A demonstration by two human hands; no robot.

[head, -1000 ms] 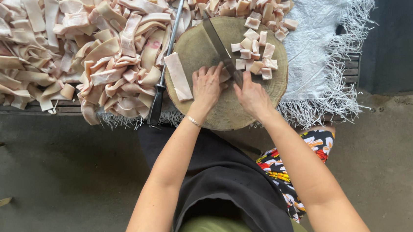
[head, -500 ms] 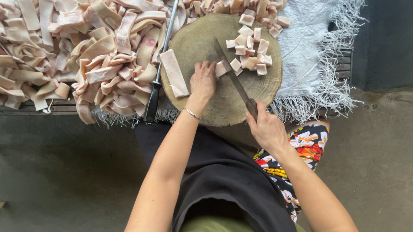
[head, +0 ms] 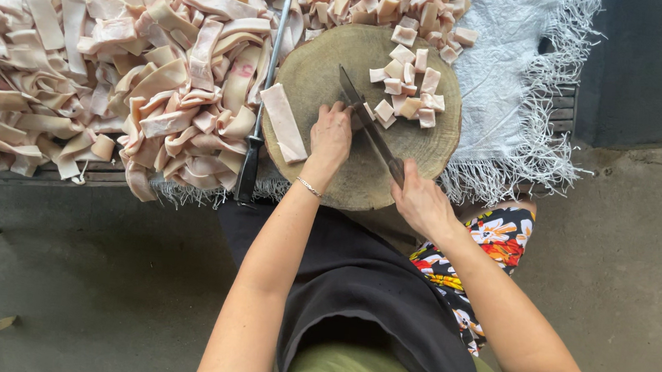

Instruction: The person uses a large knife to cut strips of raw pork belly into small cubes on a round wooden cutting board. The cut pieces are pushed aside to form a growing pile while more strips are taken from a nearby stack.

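Head view: your right hand (head: pixel 422 205) is wrapped tight round the handle of the long dark-bladed knife (head: pixel 367 126), which lies slantwise on the round wooden chopping block (head: pixel 339 76). Your left hand (head: pixel 330 135), fingers curled together, presses on the block right against the blade; whether a strip lies beneath it I cannot tell. A slip there could nick those fingertips. The pale cut cubes (head: pixel 408 86) sit just beyond the knife. The loose pale strip of meat (head: pixel 283 121) overhangs the block's edge beside the sharpening steel (head: pixel 263 102) and could slide off.
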